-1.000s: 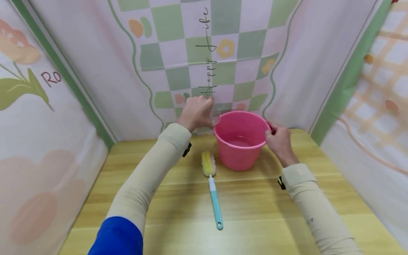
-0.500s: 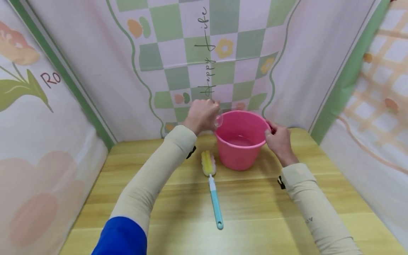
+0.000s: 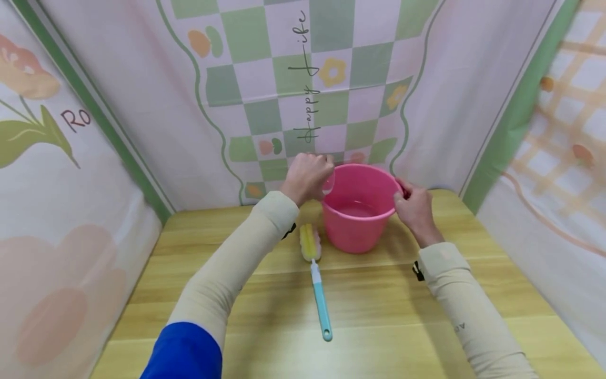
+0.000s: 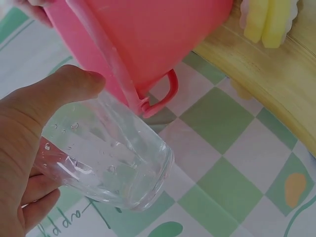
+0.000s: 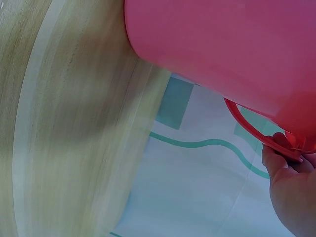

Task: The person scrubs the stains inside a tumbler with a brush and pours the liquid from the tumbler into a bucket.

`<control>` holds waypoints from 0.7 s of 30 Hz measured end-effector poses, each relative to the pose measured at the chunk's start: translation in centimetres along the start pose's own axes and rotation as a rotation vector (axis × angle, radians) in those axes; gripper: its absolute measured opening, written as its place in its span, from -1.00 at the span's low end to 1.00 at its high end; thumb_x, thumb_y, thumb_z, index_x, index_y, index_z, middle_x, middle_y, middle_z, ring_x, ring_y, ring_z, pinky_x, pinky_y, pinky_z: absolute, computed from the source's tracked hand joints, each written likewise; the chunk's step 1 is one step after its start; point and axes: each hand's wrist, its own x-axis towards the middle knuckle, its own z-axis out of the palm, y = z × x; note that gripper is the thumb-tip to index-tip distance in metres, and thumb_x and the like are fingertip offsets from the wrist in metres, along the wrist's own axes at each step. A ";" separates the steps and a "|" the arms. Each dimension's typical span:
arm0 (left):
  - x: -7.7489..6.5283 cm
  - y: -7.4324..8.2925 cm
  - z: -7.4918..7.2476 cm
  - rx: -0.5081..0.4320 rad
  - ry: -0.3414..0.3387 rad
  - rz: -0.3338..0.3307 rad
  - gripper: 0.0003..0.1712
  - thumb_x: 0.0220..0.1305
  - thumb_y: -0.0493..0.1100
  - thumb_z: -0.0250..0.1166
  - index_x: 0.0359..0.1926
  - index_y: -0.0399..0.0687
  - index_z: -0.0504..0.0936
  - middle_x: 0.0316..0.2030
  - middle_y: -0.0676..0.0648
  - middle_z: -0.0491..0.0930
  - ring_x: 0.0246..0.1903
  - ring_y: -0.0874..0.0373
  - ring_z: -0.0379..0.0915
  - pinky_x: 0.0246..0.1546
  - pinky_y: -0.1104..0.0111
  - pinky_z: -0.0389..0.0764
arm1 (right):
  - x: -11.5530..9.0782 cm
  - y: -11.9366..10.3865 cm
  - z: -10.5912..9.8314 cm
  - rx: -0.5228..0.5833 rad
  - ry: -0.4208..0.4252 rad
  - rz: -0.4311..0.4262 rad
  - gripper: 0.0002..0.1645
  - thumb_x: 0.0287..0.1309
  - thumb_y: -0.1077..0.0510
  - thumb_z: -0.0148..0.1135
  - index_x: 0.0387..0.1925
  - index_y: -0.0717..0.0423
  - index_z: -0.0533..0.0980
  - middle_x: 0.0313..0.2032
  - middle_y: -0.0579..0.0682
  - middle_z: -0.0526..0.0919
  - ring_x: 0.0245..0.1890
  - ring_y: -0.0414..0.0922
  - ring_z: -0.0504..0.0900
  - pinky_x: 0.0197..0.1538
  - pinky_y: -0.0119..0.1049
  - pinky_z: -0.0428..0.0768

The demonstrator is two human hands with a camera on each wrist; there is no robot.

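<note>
My left hand (image 3: 309,178) holds a clear drinking glass (image 4: 111,153) at the left rim of a pink plastic bucket (image 3: 352,234). In the left wrist view the glass lies tilted, with droplets on its wall; the palm hides its far end. Thumb and fingers wrap the glass from both sides. On the bucket's right side, my right hand (image 3: 415,213) grips the rim area, and the right wrist view shows its fingers around the red loop handle (image 5: 252,127). A shallow layer of what looks like water covers the bucket's bottom.
A bottle brush (image 3: 321,305) with a yellow and white sponge head and blue handle lies in front of the bucket on the wooden table (image 3: 379,316). A patterned cloth (image 3: 255,79) hangs close behind the bucket, and more cloth stands at both sides.
My left hand has moved right and slightly down with the glass, closer over the bucket's rim. The right hand, bucket and brush stay in place.
</note>
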 end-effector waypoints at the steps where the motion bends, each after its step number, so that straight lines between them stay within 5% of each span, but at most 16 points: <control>1: 0.0 0.1 0.0 0.004 0.006 0.002 -0.46 0.16 0.18 0.54 0.00 -0.05 0.68 -0.26 0.04 0.74 -0.38 0.17 0.63 -0.33 0.38 0.72 | 0.0 0.0 0.0 -0.003 0.001 -0.002 -0.40 0.41 0.21 0.03 0.44 0.16 0.47 0.24 0.31 0.68 -0.02 0.02 0.60 -0.35 -0.72 0.45; 8: 0.1 0.6 0.2 0.047 0.042 0.036 -0.39 0.16 0.21 0.54 0.07 -0.08 0.68 -0.23 0.00 0.77 -0.35 0.15 0.66 -0.30 0.37 0.75 | 0.0 0.0 0.1 -0.019 0.020 -0.011 -0.40 0.38 0.24 0.03 0.42 0.20 0.49 0.19 0.30 0.71 -0.04 0.01 0.59 -0.34 -0.73 0.42; 21: 0.4 1.2 -0.1 0.117 0.077 0.071 -0.67 0.33 -0.06 0.35 0.04 -0.11 0.69 -0.19 -0.02 0.79 -0.20 0.12 0.75 -0.07 0.33 0.79 | 0.1 0.1 0.1 -0.008 0.023 -0.011 -0.39 0.36 0.24 0.03 0.41 0.23 0.49 0.19 0.30 0.70 -0.04 0.00 0.60 -0.31 -0.74 0.43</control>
